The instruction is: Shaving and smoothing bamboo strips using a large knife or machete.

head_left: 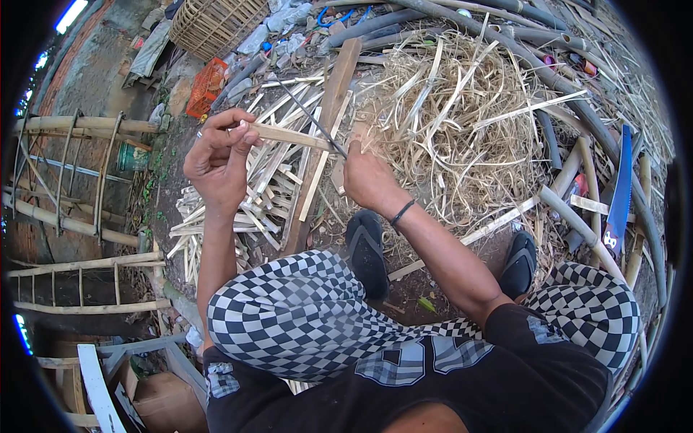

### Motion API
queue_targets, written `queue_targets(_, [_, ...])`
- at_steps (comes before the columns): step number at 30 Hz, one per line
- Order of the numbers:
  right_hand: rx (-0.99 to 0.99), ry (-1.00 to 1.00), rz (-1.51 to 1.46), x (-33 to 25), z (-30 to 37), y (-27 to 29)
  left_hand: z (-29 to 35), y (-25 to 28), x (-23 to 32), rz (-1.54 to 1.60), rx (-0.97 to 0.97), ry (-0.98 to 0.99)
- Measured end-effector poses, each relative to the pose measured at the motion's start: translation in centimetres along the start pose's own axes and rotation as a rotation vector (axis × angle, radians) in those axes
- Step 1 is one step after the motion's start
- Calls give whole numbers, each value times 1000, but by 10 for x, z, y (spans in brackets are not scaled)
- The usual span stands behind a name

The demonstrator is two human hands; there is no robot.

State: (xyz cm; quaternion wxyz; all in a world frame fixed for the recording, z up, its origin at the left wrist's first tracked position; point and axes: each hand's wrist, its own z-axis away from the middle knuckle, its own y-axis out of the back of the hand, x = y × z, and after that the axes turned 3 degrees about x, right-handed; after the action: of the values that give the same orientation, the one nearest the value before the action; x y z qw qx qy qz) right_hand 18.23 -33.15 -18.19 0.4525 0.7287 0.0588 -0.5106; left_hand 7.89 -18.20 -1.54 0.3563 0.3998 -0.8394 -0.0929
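Note:
My left hand (219,160) pinches one end of a flat bamboo strip (292,136) between thumb and fingertips. The strip runs level to the right, where its other end meets my right hand (369,175). That hand is closed around a knife, with the handle hidden in the fist. Its long, thin, dark blade (307,112) slants up and left, crossing the strip close to my right fingers. Beneath both hands lie a brown wooden plank (336,86) and a loose heap of split bamboo strips (271,180).
A big pile of curly bamboo shavings (462,108) spreads to the right, bordered by bamboo poles (530,54). At the far right is a blue saw (620,191). An orange plastic crate (206,88) and a woven basket (216,25) stand at the back left, bamboo frames (86,267) at the left.

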Motion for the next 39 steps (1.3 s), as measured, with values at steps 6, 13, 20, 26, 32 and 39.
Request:
queue_targets(6, [20, 97, -94, -20, 12, 14, 4, 8, 3, -6, -16, -6])
queue_targets(13, [-124, -207, -19, 66, -9, -46, 12, 13, 0, -17, 3, -5])
queue_targets(20, [-37, 23, -131, -11, 11, 11, 17, 24, 1, -63, -19, 6])
queue_targets(26, [27, 44, -253, -15, 4, -11, 18, 35, 8, -29, -79, -33])
queue_targets(32, [-180, -318, -77, 105, -11, -79, 20, 28, -2, -36, -53, 5])
queue_targets(39, [-17, -74, -168, 29, 0, -34, 16, 30, 1, -200, -9, -59])
